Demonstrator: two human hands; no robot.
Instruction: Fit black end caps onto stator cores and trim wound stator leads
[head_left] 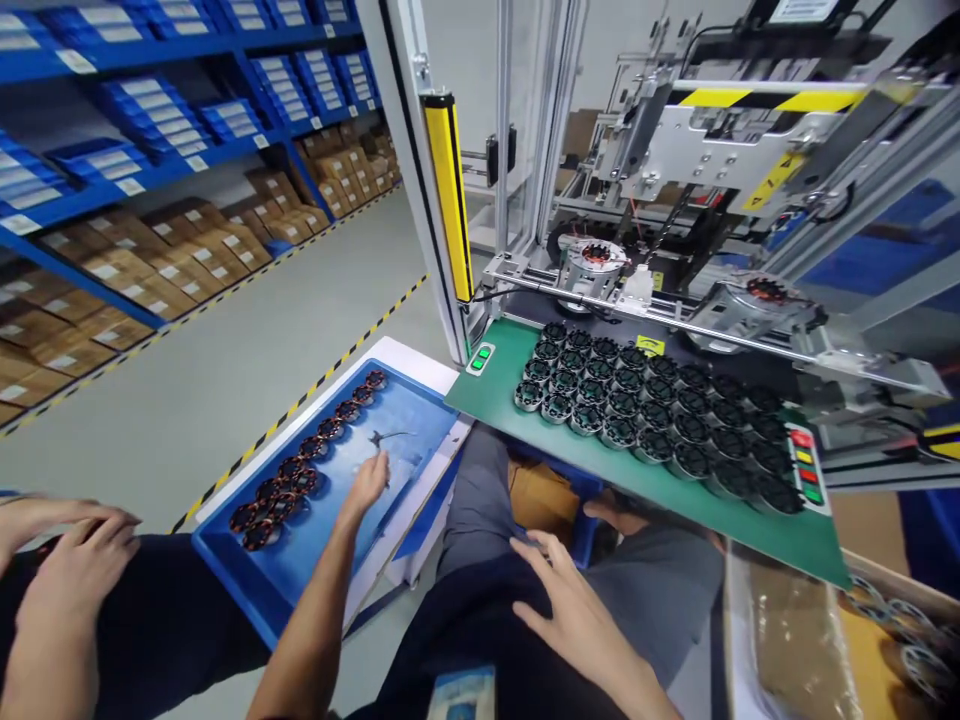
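Observation:
My left hand [369, 484] is closed over the blue tray [409, 400] on my left. A thin dark tool [379, 438] with a forked end sticks out past its fingers; its exact kind is too small to make out. Copper-wound motor stators [289, 475] stand in a line along the tray's far left side, with several bunched at the near end. My right hand [562, 595] rests above my lap, fingers spread, holding nothing. Ahead of it, rows of black-topped round stators [619, 400] cover much of the green work surface [499, 390].
A winding machine [720, 170] with two stator fixtures rises behind the green surface, beside a yellow light curtain [448, 195]. Control buttons [806, 465] sit at the right edge. A co-worker's hands [75, 560] are at far left. Shelves with boxes [150, 250] line the aisle.

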